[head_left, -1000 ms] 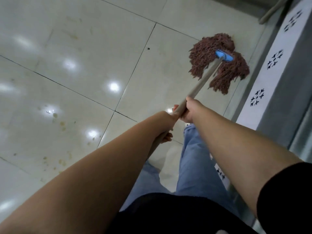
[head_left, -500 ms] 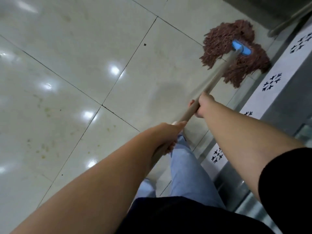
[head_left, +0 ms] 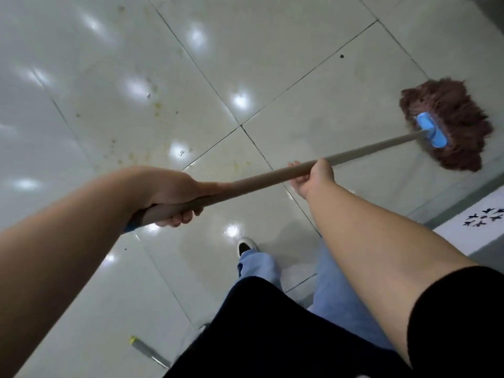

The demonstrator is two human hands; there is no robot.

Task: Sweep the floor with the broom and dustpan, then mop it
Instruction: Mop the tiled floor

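Note:
A mop with a brown string head (head_left: 452,124) and a blue clamp (head_left: 432,133) lies on the pale tiled floor (head_left: 272,50) at the right. Its beige handle (head_left: 256,182) runs leftward and down to me. My left hand (head_left: 174,197) grips the handle near its upper end, fingers curled round it. My right hand (head_left: 312,175) holds the handle further down, closer to the mop head. Yellowish stains (head_left: 136,154) mark the tiles left of centre.
A grey stick with a yellow tip (head_left: 148,350) lies on the floor at the bottom. My jeans leg and shoe (head_left: 246,245) stand below the handle. A grey threshold and a white patterned strip (head_left: 480,222) border the floor at the right.
The view has swung left, so the handle now lies more level across the frame. The mop head has come away from the right border onto the open tiles. Both hands keep their hold.

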